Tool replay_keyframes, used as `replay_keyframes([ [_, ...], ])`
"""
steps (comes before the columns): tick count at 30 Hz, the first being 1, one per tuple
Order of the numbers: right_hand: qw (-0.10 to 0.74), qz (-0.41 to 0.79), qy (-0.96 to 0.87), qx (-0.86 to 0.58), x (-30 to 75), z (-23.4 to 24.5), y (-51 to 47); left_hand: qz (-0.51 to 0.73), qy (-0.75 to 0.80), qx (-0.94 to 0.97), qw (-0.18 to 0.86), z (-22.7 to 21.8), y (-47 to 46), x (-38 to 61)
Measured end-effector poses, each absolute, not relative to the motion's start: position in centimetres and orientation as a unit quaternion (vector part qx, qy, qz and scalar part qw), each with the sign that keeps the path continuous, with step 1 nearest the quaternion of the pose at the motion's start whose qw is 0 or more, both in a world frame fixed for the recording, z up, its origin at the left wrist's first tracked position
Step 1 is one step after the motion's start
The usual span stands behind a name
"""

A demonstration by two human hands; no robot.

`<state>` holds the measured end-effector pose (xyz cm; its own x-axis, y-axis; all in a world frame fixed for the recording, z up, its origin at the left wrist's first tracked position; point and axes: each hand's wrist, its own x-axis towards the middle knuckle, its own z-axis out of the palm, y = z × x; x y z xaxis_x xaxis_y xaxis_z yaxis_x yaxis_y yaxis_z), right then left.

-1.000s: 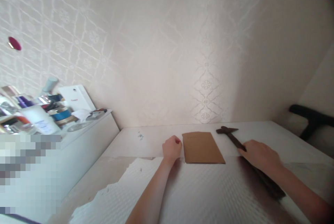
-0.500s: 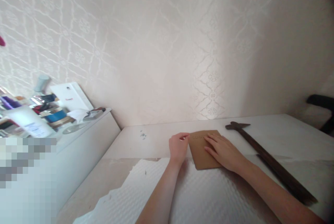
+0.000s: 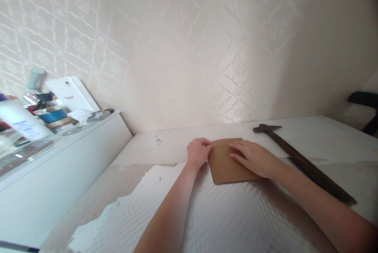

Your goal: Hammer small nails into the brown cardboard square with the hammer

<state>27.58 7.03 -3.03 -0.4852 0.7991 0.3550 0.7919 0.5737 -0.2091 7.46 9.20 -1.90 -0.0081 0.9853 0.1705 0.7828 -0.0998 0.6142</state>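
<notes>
A flat brown sheet (image 3: 226, 168), perhaps cardboard or leather, rests over the white quilted cloth, with a row of small dark dots near its far edge. My left hand (image 3: 198, 152) pinches its far left corner between thumb and fingers. Across its right part lies my right hand (image 3: 254, 156), fingers stretched out and touching the surface close to the dots. To the right of that hand is a dark hammer (image 3: 298, 156) with a long handle, its head toward the wall. Small shiny metal bits (image 3: 158, 140) lie scattered at the left of the table.
The white quilted cloth (image 3: 118, 221) covers the near part of the table (image 3: 310, 137). On the left, a white cabinet (image 3: 59, 174) carries a white box (image 3: 73, 95), a white tube (image 3: 25, 121) and other small items. A patterned wall closes off the back; something black (image 3: 364, 99) stands at the far right.
The view has shifted slightly, so the scene sits higher and a little farther left. The brown sheet appears slightly turned. Both hands stay on it.
</notes>
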Motion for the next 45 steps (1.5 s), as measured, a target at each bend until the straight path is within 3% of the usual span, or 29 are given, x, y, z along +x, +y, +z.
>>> replay_keyframes([
  [7, 0.19, -0.042, -0.84, -0.507, 28.3, -2.1, 7.1, 0.277, 0.65, 0.689, 0.164, -1.9, 9.2, 7.4],
  [12, 0.114, -0.145, -0.722, -0.667, 31.0, -1.3, 7.3, 0.264, 0.65, 0.695, 0.155, -1.8, 9.3, 7.4],
  [19, 0.038, -0.024, -0.592, -0.805, 35.1, -1.9, 8.5, 0.27, 0.648, 0.689, 0.18, -1.4, 9.2, 7.4],
  [28, 0.058, -0.038, -0.606, -0.792, 35.7, -2.0, 9.0, 0.285, 0.646, 0.67, 0.229, -0.9, 9.0, 7.4],
  [37, 0.24, -0.14, -0.729, -0.626, 31.5, 0.1, 7.7, 0.335, 0.632, 0.62, 0.323, -1.6, 9.8, 7.1],
  [45, 0.226, -0.183, -0.808, -0.513, 28.2, -1.1, 6.8, 0.388, 0.616, 0.544, 0.416, -1.3, 9.2, 7.3],
])
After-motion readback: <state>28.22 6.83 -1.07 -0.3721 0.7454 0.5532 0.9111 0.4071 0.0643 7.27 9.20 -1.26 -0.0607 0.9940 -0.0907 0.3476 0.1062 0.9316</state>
